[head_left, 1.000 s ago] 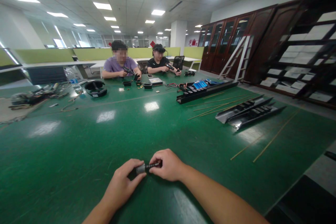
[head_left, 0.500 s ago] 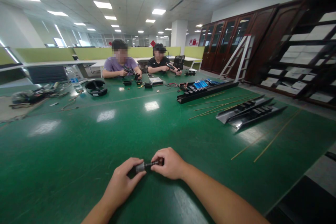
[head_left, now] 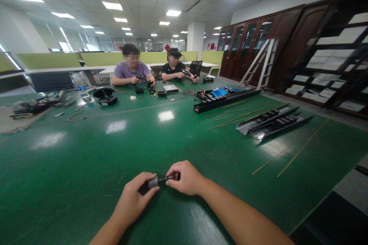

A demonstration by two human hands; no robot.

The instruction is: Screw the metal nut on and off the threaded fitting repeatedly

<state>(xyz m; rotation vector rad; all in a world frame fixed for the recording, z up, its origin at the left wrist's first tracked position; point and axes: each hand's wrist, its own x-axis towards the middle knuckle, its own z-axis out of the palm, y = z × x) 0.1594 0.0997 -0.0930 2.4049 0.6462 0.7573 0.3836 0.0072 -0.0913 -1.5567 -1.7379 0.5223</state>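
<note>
Low in the head view, both my hands meet just above the green table [head_left: 94, 168]. My left hand [head_left: 132, 196] pinches a short grey metal cylinder [head_left: 153, 182] between thumb and fingers. From the cylinder's right end runs a thin dark shaft [head_left: 163, 179], roughly level and pointing to the right. The fingertips of my right hand [head_left: 186, 178] are closed round the far end of this shaft, which they partly hide. Cylinder and shaft look joined in one line; their exact kind is too small to tell.
Black metal channels [head_left: 281, 124] and thin yellow rods [head_left: 301, 149] lie to the right. A black headset [head_left: 105, 97] is at the far left. Across the table sit two people, a purple sleeve [head_left: 119, 74] and a black sleeve [head_left: 166, 75], holding dark tools near small black trays [head_left: 162, 94].
</note>
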